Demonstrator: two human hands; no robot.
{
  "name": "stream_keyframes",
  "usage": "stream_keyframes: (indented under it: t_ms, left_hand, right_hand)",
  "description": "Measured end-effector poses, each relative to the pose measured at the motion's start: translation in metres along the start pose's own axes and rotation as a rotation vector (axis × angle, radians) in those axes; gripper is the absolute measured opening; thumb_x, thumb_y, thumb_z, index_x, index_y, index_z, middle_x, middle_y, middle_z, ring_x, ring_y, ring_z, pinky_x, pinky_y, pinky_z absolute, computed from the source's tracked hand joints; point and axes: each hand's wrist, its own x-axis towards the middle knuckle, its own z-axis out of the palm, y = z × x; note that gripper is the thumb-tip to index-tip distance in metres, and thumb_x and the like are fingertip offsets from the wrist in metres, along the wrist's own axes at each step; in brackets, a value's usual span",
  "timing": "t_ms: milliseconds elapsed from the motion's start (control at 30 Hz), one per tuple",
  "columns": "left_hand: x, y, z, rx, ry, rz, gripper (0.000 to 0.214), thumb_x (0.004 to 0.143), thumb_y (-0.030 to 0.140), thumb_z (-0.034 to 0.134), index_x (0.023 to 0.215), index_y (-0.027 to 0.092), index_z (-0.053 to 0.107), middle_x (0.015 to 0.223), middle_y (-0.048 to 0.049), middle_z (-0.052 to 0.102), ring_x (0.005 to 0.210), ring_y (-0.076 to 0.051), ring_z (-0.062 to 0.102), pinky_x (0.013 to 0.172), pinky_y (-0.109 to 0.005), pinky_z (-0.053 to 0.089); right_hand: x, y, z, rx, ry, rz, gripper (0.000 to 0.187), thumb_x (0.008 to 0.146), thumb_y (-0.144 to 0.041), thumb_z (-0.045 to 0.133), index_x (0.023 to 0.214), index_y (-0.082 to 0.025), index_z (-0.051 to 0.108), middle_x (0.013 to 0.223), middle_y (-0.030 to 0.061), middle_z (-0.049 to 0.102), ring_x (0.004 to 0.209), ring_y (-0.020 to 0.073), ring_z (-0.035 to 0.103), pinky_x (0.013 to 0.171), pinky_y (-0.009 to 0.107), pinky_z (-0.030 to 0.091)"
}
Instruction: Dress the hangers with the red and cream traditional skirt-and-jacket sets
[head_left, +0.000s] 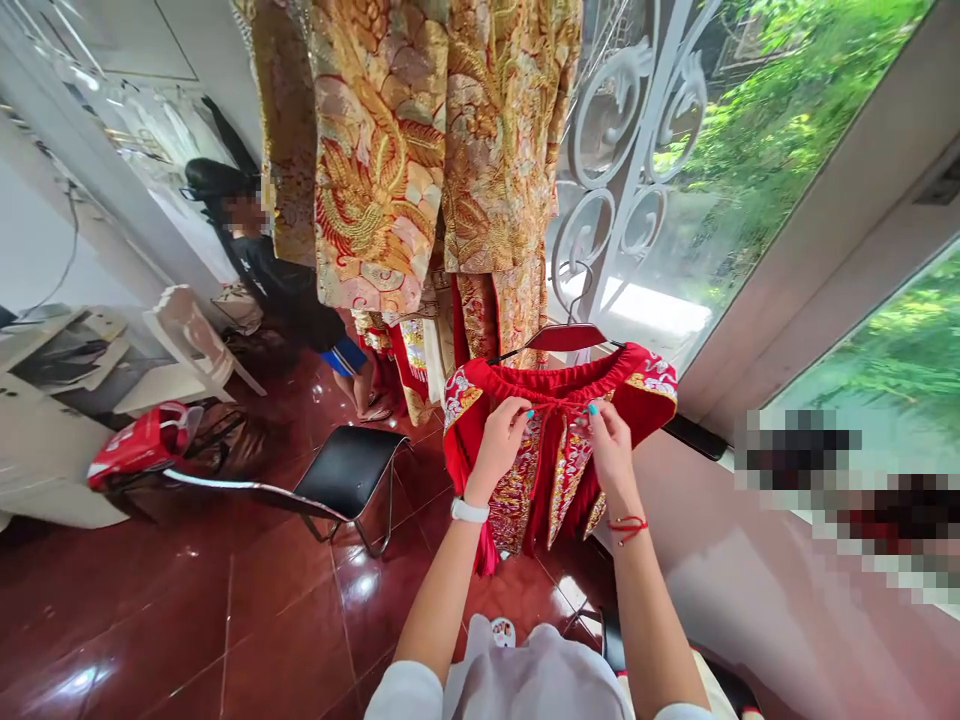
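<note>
A red embroidered skirt (517,480) with a gathered waistband hangs from a hanger (566,337) in front of me. A thin red drawstring (559,406) crosses the front of the waistband, with a bow or knot near its middle. My left hand (504,440) pinches the string on the left between thumb and fingers. On the opposite side my right hand (610,448) pinches the other side of the string, level with the left. The string is stretched between both hands. Silver and gold embroidered panels fall below them.
Gold embroidered garments (375,150) hang above and behind the skirt. A black chair (351,472) stands to the left on red tiles, near a red bag (142,440). A person in dark clothes (281,290) is farther back. Windows with a white scrolled grille (619,120) are on the right.
</note>
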Motion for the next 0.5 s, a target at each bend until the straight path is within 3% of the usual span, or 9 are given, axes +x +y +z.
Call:
stream_keyframes:
  t_ms: [100,233,333,500]
  left_hand:
    - [-0.006,-0.014,0.019,-0.412,0.038,-0.233,0.018,0.078,0.029,0.076,0.086,0.020,0.063,0.076,0.0018,0.062,0.059,-0.011,0.056,0.051,-0.020,0.043]
    - [-0.009,-0.016,0.034,-0.809,0.135,-0.476,0.012,0.080,0.022,0.071,0.082,0.016,0.060,0.071,0.0019,0.062,0.056,-0.007,0.055,0.049,-0.016,0.041]
    - [-0.008,-0.008,0.033,-0.852,0.178,-0.513,0.007,0.079,0.016,0.067,0.079,0.015,0.060,0.068,0.0020,0.062,0.057,-0.007,0.056,0.048,-0.016,0.040]
    - [-0.007,0.002,0.023,-0.865,0.112,-0.547,0.008,0.078,0.015,0.063,0.074,0.015,0.056,0.067,0.0028,0.057,0.052,-0.006,0.048,0.043,-0.016,0.034]
  right_hand:
    - [-0.011,0.007,0.016,0.392,-0.075,0.218,0.036,0.087,-0.060,0.054,0.076,-0.025,0.056,0.081,0.0061,0.062,0.082,0.0232,0.060,0.078,0.041,0.056]
    - [-0.014,0.004,0.018,0.489,-0.117,0.266,0.040,0.085,-0.061,0.054,0.067,-0.025,0.052,0.074,0.0061,0.062,0.083,0.0240,0.061,0.080,0.042,0.054]
    - [-0.014,-0.005,0.004,0.246,-0.129,0.187,0.037,0.084,-0.058,0.055,0.069,-0.024,0.055,0.079,0.0079,0.063,0.078,0.0234,0.059,0.071,0.038,0.052]
    - [-0.010,-0.021,-0.022,-0.371,-0.204,-0.060,0.028,0.078,-0.039,0.063,0.060,-0.022,0.049,0.078,0.0034,0.055,0.072,0.0184,0.050,0.062,0.029,0.039]
